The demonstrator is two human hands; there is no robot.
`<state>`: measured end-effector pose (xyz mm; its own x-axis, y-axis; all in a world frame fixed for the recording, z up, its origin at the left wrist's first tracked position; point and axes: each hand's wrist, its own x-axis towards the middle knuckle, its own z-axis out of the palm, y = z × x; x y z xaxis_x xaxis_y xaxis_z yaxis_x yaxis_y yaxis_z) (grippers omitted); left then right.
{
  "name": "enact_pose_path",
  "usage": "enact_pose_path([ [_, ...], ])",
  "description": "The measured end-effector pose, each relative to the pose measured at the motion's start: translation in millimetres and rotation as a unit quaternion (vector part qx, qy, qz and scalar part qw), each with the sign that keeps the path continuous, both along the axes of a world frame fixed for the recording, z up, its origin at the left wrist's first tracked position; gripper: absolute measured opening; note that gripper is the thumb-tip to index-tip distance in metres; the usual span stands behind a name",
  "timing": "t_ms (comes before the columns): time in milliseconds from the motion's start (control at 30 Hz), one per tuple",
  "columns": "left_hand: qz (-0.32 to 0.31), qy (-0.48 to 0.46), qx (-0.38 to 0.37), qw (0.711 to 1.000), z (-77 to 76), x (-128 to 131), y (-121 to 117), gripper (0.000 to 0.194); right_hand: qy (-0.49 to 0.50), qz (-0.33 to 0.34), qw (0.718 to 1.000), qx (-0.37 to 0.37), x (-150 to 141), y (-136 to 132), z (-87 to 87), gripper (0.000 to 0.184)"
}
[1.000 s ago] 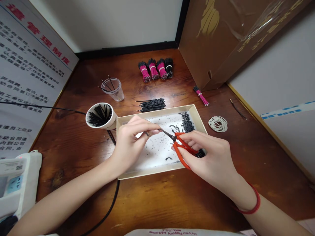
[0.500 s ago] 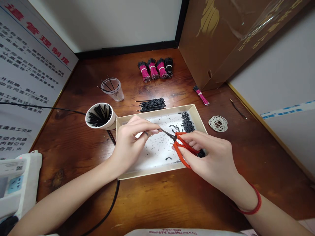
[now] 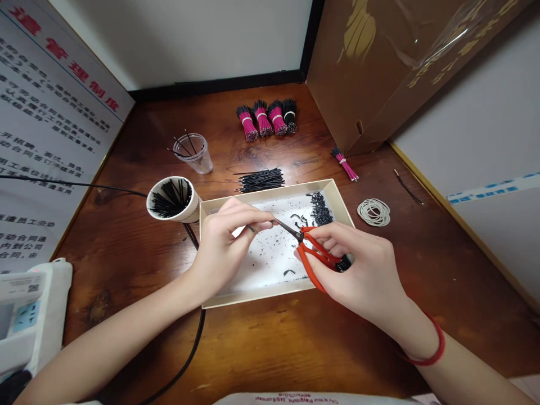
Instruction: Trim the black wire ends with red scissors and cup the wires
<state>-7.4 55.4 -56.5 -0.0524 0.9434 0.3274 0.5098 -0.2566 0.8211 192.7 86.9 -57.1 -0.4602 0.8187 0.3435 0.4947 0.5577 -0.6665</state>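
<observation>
Red-handled scissors [image 3: 310,264] are gripped in my right hand [image 3: 358,261], with their narrow dark blades pointing left. The blade tips meet the fingertips of my left hand [image 3: 228,242], which pinches a short black wire [image 3: 252,228]; most of it is hidden by the fingers. Both hands are over a shallow cream box [image 3: 253,299] with a white bottom. Tiny bits are scattered inside it, and black offcuts [image 3: 320,209] are heaped in its far right corner.
Behind the box lies a pile of black wires [image 3: 260,180]. A paper cup [image 3: 190,211] full of black wires and a clear plastic cup [image 3: 200,160] stand left. Pink and black bundles [image 3: 261,119] lie farther back. Rubber bands [image 3: 373,212] and a small bundle [image 3: 345,165] lie right.
The scissors' handles and my right hand have shifted slightly left and down. My left hand stays in place with the wire.
</observation>
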Motion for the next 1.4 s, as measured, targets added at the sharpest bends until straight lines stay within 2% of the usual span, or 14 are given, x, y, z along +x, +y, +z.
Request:
enact_pose_path([
  [367, -0.001, 0.005, 0.002, 1.000, 0.6, 0.3, 0.0, 0.022, 0.008, 0.006, 1.000, 0.006, -1.1, 0.5, 0.3, 0.008],
  [667, -0.005, -0.003, 0.021, 1.000, -0.5, -0.4, 0.5, 0.026, 0.018, 0.012, 1.000, -0.017, 0.0, -0.1, 1.7, 0.009],
  [1400, -0.016, 0.007, 0.010, 1.000, -1.0, -1.2, -0.5, 0.030, 0.002, 0.021, 1.000, 0.011, 2.5, 0.2, 2.0, 0.012],
])
